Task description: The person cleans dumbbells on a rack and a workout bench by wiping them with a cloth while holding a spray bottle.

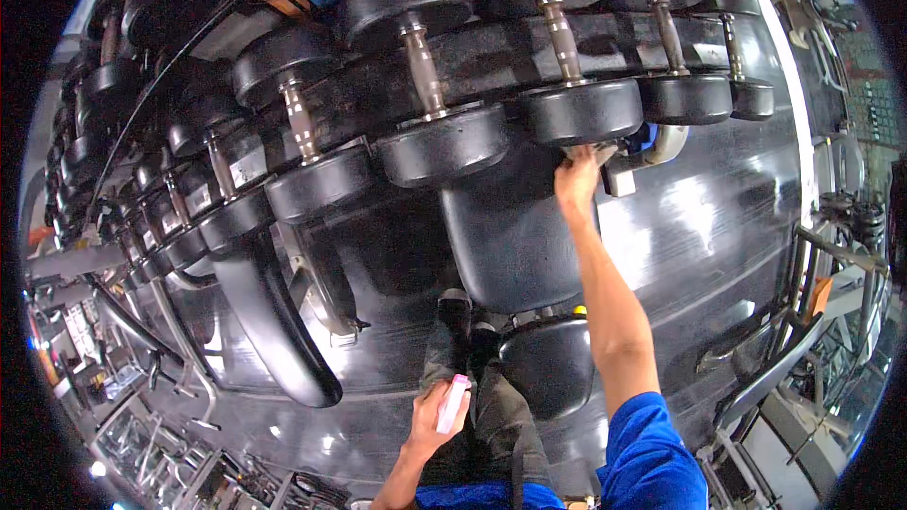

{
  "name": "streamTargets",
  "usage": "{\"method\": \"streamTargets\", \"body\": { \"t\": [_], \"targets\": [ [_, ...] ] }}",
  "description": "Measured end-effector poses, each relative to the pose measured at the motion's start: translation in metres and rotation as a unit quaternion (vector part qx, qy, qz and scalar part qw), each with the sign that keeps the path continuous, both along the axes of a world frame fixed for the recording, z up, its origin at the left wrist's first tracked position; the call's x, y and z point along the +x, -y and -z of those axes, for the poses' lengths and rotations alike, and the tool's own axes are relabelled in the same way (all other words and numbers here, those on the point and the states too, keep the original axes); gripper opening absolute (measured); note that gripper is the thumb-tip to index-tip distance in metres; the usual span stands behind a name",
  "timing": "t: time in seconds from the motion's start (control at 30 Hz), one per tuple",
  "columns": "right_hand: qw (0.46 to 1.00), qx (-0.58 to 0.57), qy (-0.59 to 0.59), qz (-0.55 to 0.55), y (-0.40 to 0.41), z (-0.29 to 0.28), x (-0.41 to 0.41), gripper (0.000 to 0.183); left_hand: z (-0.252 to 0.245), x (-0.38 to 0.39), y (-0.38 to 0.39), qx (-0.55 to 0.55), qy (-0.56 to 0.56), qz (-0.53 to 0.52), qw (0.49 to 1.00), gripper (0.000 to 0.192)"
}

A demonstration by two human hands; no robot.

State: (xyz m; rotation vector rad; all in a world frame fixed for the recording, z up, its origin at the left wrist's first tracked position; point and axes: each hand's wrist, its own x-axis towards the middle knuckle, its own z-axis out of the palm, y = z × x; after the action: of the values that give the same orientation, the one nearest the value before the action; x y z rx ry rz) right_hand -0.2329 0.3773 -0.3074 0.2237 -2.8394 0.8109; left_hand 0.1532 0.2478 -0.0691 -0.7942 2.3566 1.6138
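My left hand (434,416) is low in the middle, its fingers closed round a small pink and white object (453,404) that I cannot name. My right arm reaches up to the dumbbell rack, where my right hand (577,180) touches the underside of a black dumbbell's round head (582,112). A greyish cloth-like thing (599,154) shows at the fingertips, partly hidden by the dumbbell. Below and left of that hand lies a black padded bench seat (514,248).
Black dumbbells with metal handles (426,78) line the rack. A long black bench pad (273,319) slants at the left, and a smaller black pad (549,368) stands near my legs. Gym machine frames (772,368) stand at the right. The floor (708,248) is dark and glossy.
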Motion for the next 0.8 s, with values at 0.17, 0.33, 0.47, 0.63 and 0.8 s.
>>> {"method": "streamTargets", "body": {
  "t": [0.17, 0.33, 0.47, 0.63, 0.8],
  "targets": [
    [0.802, 0.529, -0.239, -0.140, 0.018, 0.063, 0.028, 0.034, 0.013, -0.016, -0.021, 0.016, -0.041, 0.040, 0.998, 0.014],
    [0.877, 0.164, -0.047, -0.450, 0.133, -0.023, 0.080, 0.039, 0.001, 0.001, -0.003, -0.024, -0.036, -0.014, 0.999, 0.012],
    [0.818, 0.220, 0.067, -0.527, 0.113, -0.044, 0.058, 0.038, -0.001, 0.010, 0.001, -0.044, -0.004, -0.003, 0.999, 0.014],
    [0.900, 0.149, 0.047, -0.408, 0.010, -0.024, 0.011, 0.046, -0.003, 0.009, 0.002, -0.039, -0.027, -0.032, 0.998, 0.015],
    [0.968, 0.094, 0.113, -0.203, -0.035, -0.035, -0.017, 0.048, 0.001, 0.022, -0.003, -0.023, 0.007, -0.013, 1.000, 0.015]
  ]
}}
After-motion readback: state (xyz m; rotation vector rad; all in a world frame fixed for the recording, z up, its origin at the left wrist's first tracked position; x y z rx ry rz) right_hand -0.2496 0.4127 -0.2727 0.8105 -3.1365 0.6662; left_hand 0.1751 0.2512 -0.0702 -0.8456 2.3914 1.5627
